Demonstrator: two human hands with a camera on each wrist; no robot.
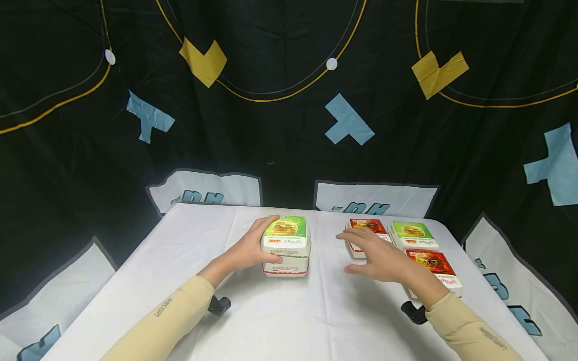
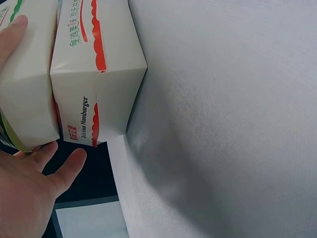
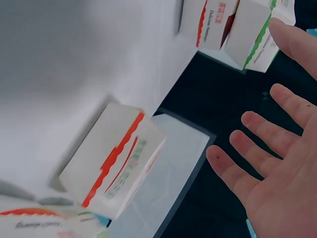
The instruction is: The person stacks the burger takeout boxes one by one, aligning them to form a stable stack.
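Two hamburger boxes are stacked near the middle of the table. On top is one with a green lid (image 1: 285, 230); the lower box (image 1: 285, 266) is white with a red wavy stripe, its lid hidden. My left hand (image 1: 252, 245) holds the upper box from its left side, thumb on the near face and fingers toward the back. In the left wrist view, the lower box (image 2: 94, 74) rests on the cloth. My right hand (image 1: 379, 254) hovers with spread fingers, holding nothing, and partly covers a red-lidded hamburger box (image 1: 368, 225) in the head view.
To the right sit another green-lidded box (image 1: 413, 233) and a second red-lidded box (image 1: 433, 263), partly behind the right forearm. A white cloth covers the table (image 1: 316, 321). Behind it hangs a black curtain (image 1: 271, 145) with tape pieces and cords.
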